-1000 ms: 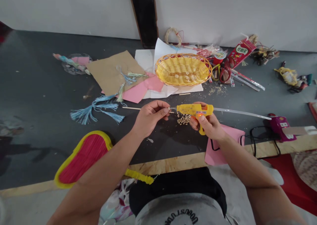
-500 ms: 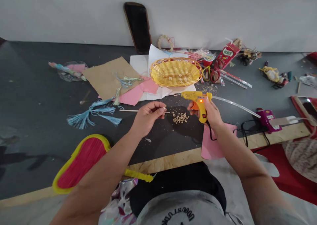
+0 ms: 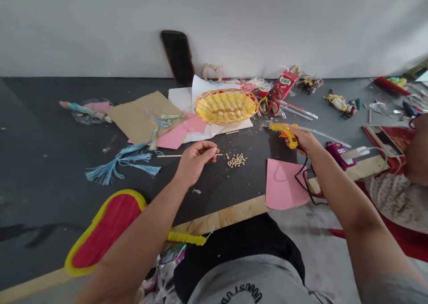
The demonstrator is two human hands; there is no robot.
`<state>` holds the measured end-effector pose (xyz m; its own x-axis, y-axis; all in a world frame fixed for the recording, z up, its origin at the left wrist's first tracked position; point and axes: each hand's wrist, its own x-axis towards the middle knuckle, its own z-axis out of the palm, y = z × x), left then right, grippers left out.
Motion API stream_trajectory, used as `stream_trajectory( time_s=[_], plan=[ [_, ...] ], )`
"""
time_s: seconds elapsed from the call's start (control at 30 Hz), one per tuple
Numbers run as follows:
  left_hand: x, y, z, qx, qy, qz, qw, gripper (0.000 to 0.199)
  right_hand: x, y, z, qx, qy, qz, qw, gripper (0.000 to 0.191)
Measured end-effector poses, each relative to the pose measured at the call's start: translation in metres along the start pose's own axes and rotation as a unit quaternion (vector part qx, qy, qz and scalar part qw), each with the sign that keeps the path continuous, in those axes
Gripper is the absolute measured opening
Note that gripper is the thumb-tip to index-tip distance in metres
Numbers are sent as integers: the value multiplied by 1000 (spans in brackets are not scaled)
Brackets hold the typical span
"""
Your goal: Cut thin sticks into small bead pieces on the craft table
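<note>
Pinched in my left hand (image 3: 198, 160) is a thin wooden stick (image 3: 170, 156), lying nearly level above the dark table. Just right of those fingertips is a small pile of pale beads or pellets (image 3: 236, 160). My right hand (image 3: 301, 140) is wrapped round a yellow glue gun (image 3: 284, 132), whose nozzle points left. A clear glue stick (image 3: 326, 135) trails from the gun's back, and a black cord hangs below it. Behind the pile, a yellow woven basket (image 3: 227, 106) rests on white paper; small pale pieces are inside it.
Pink paper (image 3: 286, 183) overhangs the front edge. Blue tassels (image 3: 122, 162) and a red-and-yellow shape (image 3: 109, 228) lie left. Scissors (image 3: 274, 107), a red drink carton (image 3: 285, 84) and a purple power block (image 3: 340, 155) are right. A phone (image 3: 178, 58) leans on the wall.
My right hand has moved right with the glue gun, away from the pile and my left hand. More of the pink paper shows. The view has shifted, and another person's arm now shows at the right.
</note>
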<state>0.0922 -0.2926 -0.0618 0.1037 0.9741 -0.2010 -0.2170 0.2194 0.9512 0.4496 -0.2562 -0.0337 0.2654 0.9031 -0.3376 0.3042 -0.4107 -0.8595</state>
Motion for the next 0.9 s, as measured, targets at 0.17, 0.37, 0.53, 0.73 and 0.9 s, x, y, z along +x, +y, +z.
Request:
stream_trajectory(
  time_s=[0.17, 0.37, 0.53, 0.73, 0.9],
  plan=[
    [1, 0, -1, 16, 1, 12, 1000, 40, 7, 1, -11, -133, 19, -16, 991, 43],
    [1, -1, 0, 41, -2, 18, 999, 41, 17, -15, -30, -345, 95, -39, 933, 20],
    [1, -1, -1, 68, 3, 17, 998, 43, 34, -43, 3, -483, 87, -195, 849, 27],
    [2, -2, -2, 66, -2, 14, 998, 45, 79, -73, 55, -516, 87, -172, 835, 36],
    [1, -2, -1, 71, -9, 25, 997, 37, 104, -78, 71, -533, 96, -119, 832, 45]
  ],
)
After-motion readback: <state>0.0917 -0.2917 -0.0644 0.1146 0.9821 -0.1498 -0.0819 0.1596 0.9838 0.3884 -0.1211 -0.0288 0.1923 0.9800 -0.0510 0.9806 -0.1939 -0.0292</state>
